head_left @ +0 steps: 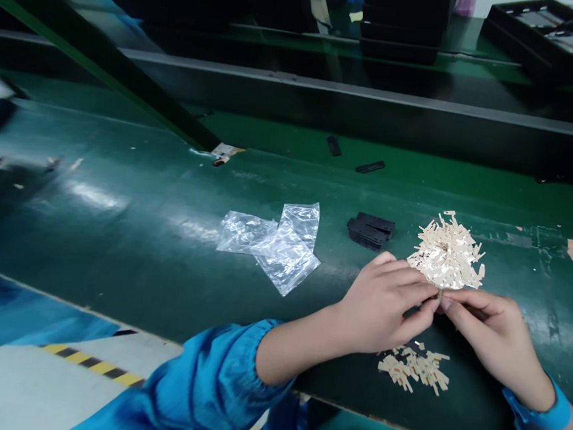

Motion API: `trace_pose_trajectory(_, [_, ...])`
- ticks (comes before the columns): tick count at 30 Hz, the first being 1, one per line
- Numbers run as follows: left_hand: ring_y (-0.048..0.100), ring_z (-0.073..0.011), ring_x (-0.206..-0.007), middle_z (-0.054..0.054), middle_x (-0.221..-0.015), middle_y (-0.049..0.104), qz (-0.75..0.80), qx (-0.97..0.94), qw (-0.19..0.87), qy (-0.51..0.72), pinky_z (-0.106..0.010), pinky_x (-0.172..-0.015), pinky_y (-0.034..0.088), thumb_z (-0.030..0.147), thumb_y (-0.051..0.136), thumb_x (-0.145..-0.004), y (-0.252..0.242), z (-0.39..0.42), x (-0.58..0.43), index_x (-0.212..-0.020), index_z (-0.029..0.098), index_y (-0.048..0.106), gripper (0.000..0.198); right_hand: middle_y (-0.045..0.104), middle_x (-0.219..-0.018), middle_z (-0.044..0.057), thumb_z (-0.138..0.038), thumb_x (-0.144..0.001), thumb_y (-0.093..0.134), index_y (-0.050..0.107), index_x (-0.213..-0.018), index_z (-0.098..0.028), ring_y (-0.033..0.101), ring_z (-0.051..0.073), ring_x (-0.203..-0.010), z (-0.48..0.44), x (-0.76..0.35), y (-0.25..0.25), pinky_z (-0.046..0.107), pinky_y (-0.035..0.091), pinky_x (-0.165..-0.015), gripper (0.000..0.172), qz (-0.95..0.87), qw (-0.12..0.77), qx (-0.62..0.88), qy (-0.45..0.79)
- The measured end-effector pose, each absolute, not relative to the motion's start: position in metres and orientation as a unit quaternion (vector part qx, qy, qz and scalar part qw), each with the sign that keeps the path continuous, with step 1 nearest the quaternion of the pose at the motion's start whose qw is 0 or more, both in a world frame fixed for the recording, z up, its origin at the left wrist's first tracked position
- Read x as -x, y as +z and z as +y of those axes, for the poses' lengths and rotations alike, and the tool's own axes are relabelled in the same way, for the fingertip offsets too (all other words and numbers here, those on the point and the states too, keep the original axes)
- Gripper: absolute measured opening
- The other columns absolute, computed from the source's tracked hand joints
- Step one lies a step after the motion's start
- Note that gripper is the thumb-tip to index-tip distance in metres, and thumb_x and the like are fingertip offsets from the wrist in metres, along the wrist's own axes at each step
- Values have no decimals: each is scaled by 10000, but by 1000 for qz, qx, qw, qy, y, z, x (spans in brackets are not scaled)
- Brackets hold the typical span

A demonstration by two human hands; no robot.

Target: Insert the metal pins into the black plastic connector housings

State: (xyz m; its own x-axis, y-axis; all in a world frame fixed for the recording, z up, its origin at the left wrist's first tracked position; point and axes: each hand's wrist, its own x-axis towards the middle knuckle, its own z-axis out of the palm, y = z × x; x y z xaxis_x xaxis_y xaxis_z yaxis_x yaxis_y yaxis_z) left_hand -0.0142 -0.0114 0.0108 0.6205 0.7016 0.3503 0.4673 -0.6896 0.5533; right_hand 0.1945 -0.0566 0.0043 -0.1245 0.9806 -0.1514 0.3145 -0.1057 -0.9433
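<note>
Pinching a tiny piece (441, 294) together, the left hand (389, 305) and right hand (499, 334) meet between a large heap of pale strips (446, 256) and a smaller pile (418, 368) on the worktop (152, 257) — work seems midway, though which pile is finished cannot be told.

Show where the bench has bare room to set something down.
Free: the bench left of the clear bags; a narrower gap between those bags and the black stack; the stretch right of the larger pale pile, beyond the right hand. Crowded: where the left hand meets it, between that pile and the smaller pile.
</note>
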Motion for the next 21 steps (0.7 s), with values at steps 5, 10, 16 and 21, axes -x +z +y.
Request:
trace_pose_trajectory(5, [638,-149,-740,-1,-814,762,312,-908,123,252,-332,-680,383,234,512,-1006,8,-10,14,-901,187,746,261,837,-952,51,-310,-950,685,851,-991,-247,772,234,-808,-57,-195,2,314,611,-704,183,-600,333,565,459])
trace_pose_trajectory(10, [642,-153,-737,1,-781,743,326,-908,91,246,-316,-652,376,222,516,-986,1,1,13,-873,191,739,252,830,-833,43,-273,-889,689,837,-844,-235,765,229,-724,-56,-197,4,290,600,-634,159,-577,340,581,463])
trace_pose_trajectory(16, [639,-178,-719,-33,-760,716,410,-865,185,222,-309,-674,451,298,558,-963,4,13,6,-794,167,730,274,781,-698,31,-295,-846,697,802,-754,-229,723,205,-646,-51,-202,12,259,565,-590,155,-543,343,593,486])
trace_pose_trajectory(21, [650,-145,-775,-27,-893,747,345,-732,550,208,-260,-710,502,153,620,-808,19,11,7,-982,172,759,224,737,-673,23,-292,-863,655,767,-724,-223,654,185,-618,-50,-203,12,255,521,-562,191,-565,333,579,485])
